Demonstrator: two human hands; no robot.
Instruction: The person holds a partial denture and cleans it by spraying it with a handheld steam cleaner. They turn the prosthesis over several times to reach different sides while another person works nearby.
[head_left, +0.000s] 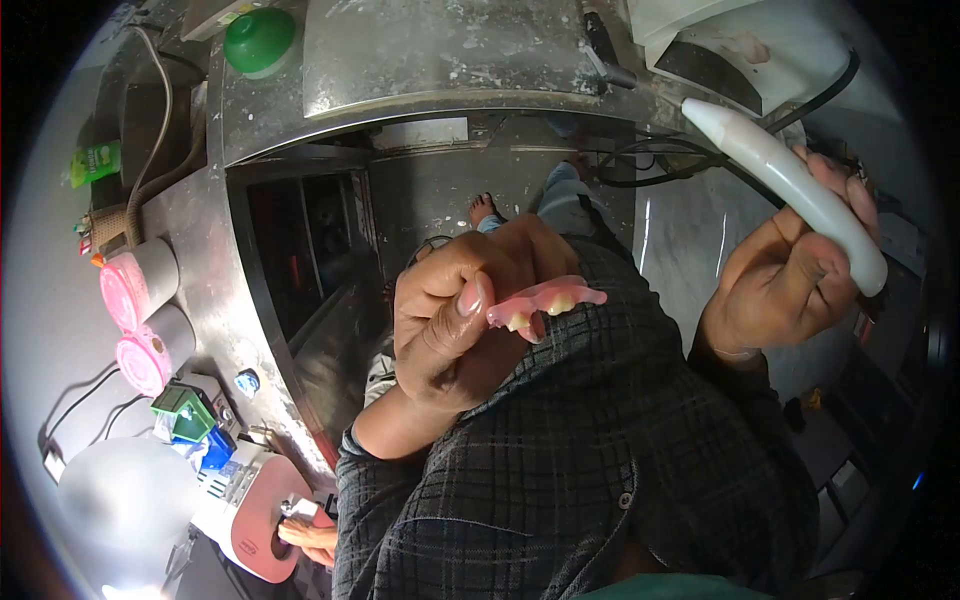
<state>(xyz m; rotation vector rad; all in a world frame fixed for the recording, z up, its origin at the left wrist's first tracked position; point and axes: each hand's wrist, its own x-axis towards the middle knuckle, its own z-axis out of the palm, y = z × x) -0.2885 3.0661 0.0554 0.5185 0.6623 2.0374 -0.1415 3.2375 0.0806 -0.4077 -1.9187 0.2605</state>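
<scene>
My left hand (pixel 460 310) pinches a pink denture piece (pixel 545 303) with a few yellowish-white teeth between thumb and fingers, in front of my checked shirt. The teeth point down in the view. Over on the right, the fingers of my right hand (pixel 790 270) are wrapped round a long, smooth white tool (pixel 780 170). The tool is tilted, its narrow end pointing to the upper left, apart from the denture piece.
A metal bench (pixel 450 50) spans the top, with a green bowl (pixel 260 42). Pink-lidded containers (pixel 150 290) stand at left. At lower left, a co-worker's hand (pixel 310 538) touches a pink and white machine (pixel 260 510) near a bright lamp (pixel 125 500). Black cable (pixel 640 183) loops behind.
</scene>
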